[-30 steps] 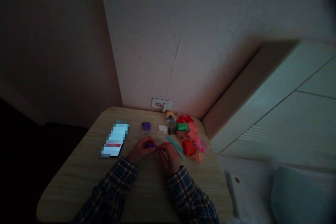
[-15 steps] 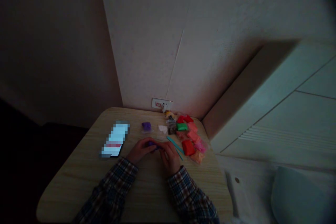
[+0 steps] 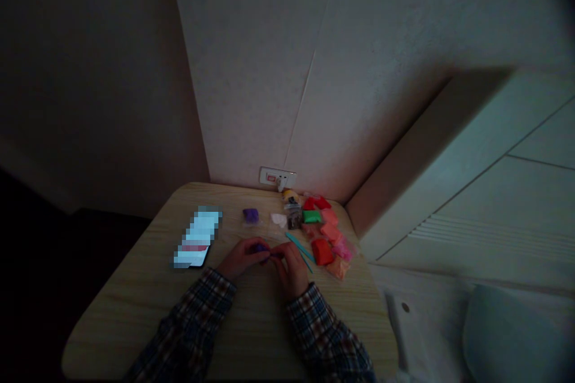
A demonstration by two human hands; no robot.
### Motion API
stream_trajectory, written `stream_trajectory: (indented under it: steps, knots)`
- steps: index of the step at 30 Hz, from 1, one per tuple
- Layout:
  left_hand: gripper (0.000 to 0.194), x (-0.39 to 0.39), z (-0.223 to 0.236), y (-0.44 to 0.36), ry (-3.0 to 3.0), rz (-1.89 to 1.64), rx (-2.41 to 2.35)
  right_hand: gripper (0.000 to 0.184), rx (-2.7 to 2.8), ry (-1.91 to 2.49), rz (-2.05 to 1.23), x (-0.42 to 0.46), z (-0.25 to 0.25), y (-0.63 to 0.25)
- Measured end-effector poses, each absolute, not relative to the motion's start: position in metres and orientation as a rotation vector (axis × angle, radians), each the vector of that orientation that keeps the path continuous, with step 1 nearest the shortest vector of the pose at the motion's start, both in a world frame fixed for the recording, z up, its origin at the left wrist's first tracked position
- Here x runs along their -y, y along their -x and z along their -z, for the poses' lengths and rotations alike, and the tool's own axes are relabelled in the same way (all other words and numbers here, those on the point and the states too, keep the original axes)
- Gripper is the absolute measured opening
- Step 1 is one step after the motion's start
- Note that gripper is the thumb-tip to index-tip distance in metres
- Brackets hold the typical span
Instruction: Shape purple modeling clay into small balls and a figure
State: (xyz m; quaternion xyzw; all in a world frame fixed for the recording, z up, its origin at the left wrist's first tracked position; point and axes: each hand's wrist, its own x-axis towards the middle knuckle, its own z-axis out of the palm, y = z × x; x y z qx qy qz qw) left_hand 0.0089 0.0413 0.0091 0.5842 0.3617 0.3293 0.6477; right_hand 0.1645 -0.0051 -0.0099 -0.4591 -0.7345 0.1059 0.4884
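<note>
Over the middle of a pale wooden table (image 3: pixel 135 311), my left hand (image 3: pixel 240 258) and my right hand (image 3: pixel 291 266) meet, both in plaid sleeves. My left fingers curl round a small lump of purple clay (image 3: pixel 259 248). My right fingers pinch the end of that same purple piece. The room is dim and the finger detail is faint. Two teal modelling sticks (image 3: pixel 300 250) lie just right of my right hand.
A lit phone (image 3: pixel 197 238) lies left of my hands. Beyond them sit another purple clay piece (image 3: pixel 250 215), a white piece (image 3: pixel 278 219) and several bagged clay packs, red (image 3: pixel 321 251), green (image 3: pixel 311 216), pink. A wall socket (image 3: pixel 277 178) is behind; a white cabinet (image 3: pixel 471 185) is at the right.
My hands have stayed in the same spot, kneading the purple clay with small finger shifts. The rest of the table is unchanged.
</note>
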Motion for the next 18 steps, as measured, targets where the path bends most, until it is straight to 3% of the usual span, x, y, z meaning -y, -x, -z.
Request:
stream_trajectory:
  steps: [8, 18]
  knots:
    - [0.017, -0.0423, -0.0072, -0.0094, -1.349, -0.730, -0.817, 0.010, 1.760, 1.116, -0.254, 0.0048, 0.0082, -0.1607]
    - [0.018, -0.0423, -0.0059, -0.0075, -1.396, -0.747, -0.847, 0.022, 1.746, 1.134, -0.275, 0.0016, 0.0094, -0.1649]
